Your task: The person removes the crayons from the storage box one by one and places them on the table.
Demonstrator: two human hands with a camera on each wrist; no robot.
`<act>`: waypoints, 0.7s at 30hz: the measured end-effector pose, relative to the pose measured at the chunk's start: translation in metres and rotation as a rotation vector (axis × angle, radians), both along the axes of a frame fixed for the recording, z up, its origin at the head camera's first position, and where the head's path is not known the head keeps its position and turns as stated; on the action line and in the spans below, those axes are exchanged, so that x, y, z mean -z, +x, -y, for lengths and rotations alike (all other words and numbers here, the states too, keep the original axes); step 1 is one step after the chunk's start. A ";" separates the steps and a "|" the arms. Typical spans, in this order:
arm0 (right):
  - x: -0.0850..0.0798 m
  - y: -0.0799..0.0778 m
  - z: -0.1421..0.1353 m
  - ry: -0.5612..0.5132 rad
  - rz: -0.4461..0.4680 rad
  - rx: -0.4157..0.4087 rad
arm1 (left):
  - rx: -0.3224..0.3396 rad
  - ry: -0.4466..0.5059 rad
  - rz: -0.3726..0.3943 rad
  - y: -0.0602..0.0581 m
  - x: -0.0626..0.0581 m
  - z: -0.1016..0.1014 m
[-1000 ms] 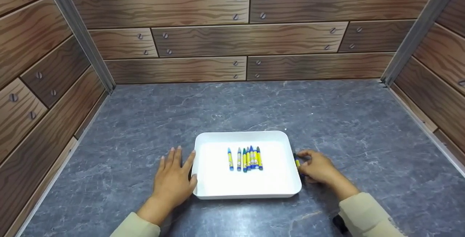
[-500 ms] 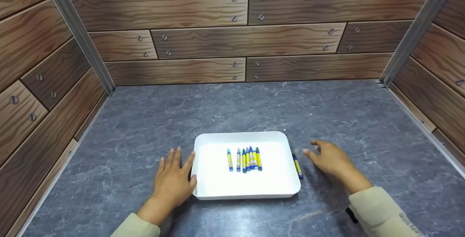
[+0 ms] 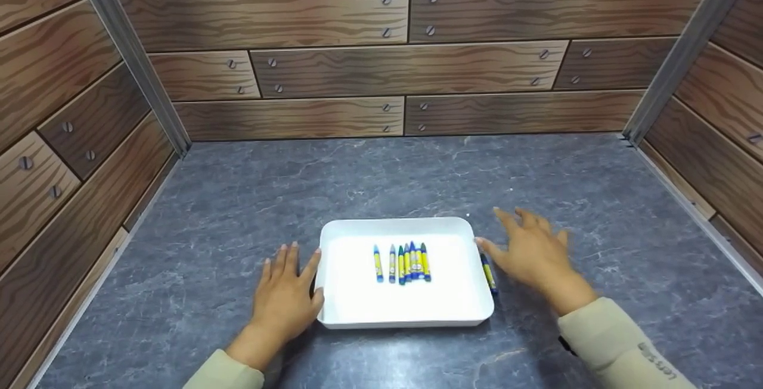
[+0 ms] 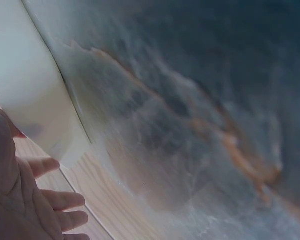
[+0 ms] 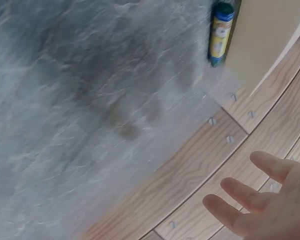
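Note:
A white rectangular tray (image 3: 351, 311) lies on the dark table, with several crayons (image 3: 401, 265) side by side in it, wrapped in yellow and blue paper. My left hand (image 3: 283, 299) rests at the tray's left side, fingers spread, its thumb and index fingertip at the rim. The right hand (image 3: 530, 255) is spread beside the tray's right side and holds nothing; its thumb tip is at the rim or just over it. Outside that wall, against the tray, one more crayon (image 3: 489, 274) lies on the table. The right wrist view shows this crayon (image 5: 221, 34) near the tray wall (image 5: 262, 42).
Wood-patterned panels (image 3: 334, 70) enclose the table at the back and both sides. Grey metal posts (image 3: 128, 55) stand in the back corners. The marbled table top (image 3: 268, 180) stretches behind the tray and to either side of it.
My right hand has let go of the crayon outside the tray, drawn away to the right, then come back toward the rim with fingers spread. The left hand has stayed at the left side.

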State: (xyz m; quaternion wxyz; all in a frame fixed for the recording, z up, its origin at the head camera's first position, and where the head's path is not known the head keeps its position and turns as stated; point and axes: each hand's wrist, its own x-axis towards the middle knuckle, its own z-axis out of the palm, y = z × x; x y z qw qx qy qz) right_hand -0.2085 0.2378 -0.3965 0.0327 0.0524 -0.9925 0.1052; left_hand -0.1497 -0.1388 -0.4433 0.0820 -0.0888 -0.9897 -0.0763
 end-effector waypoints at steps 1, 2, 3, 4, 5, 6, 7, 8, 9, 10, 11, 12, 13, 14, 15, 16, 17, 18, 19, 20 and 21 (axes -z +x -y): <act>0.000 0.000 0.003 0.005 -0.005 -0.006 | 0.000 0.002 -0.002 0.000 0.000 0.000; 0.000 -0.001 0.006 0.012 -0.010 -0.014 | -0.001 0.002 -0.004 0.000 0.000 0.000; 0.001 -0.001 0.010 0.016 -0.014 -0.021 | -0.002 0.001 -0.006 0.000 0.000 0.001; 0.001 -0.001 0.013 0.024 -0.018 -0.029 | -0.003 0.003 -0.007 0.000 0.001 0.001; 0.001 -0.001 0.016 0.030 -0.024 -0.036 | -0.003 0.007 -0.009 0.000 0.001 0.001; 0.001 -0.002 0.019 0.035 -0.030 -0.043 | -0.003 0.005 -0.007 0.000 0.001 0.001; 0.002 -0.002 0.023 0.044 -0.035 -0.048 | -0.005 0.004 -0.004 0.000 0.001 0.001; 0.002 -0.002 0.026 0.050 -0.039 -0.053 | -0.005 0.003 -0.002 0.000 0.001 0.001; 0.003 -0.002 0.030 0.050 -0.042 -0.059 | -0.005 0.005 0.001 0.000 0.002 0.001; 0.003 -0.002 0.033 0.054 -0.044 -0.065 | -0.004 0.007 0.003 0.000 0.002 0.001; 0.004 -0.002 0.037 0.053 -0.046 -0.071 | -0.003 0.006 0.003 0.000 0.002 0.001; 0.005 -0.001 0.040 0.054 -0.047 -0.079 | -0.003 0.004 0.005 0.000 0.002 0.001; 0.006 -0.001 0.044 0.054 -0.047 -0.087 | -0.001 0.007 0.001 0.000 0.003 0.001; 0.006 -0.001 0.048 0.052 -0.050 -0.097 | 0.002 0.009 -0.005 -0.001 0.003 0.001; 0.007 0.000 0.051 0.048 -0.053 -0.109 | 0.004 0.010 -0.008 -0.001 0.003 0.001; 0.008 0.000 0.055 0.048 -0.053 -0.119 | 0.004 0.008 -0.009 -0.001 0.003 0.001; 0.008 0.001 0.058 0.046 -0.052 -0.129 | 0.004 0.008 -0.011 -0.001 0.003 0.001; 0.009 0.001 0.061 0.044 -0.048 -0.137 | 0.005 0.009 -0.013 -0.001 0.003 0.002; 0.010 0.002 0.064 0.041 -0.046 -0.145 | 0.006 0.008 -0.016 -0.001 0.003 0.002; 0.011 0.002 0.067 0.038 -0.043 -0.152 | 0.007 0.008 -0.019 -0.001 0.003 0.002; 0.012 0.002 0.069 0.035 -0.038 -0.158 | 0.008 0.007 -0.020 -0.001 0.003 0.002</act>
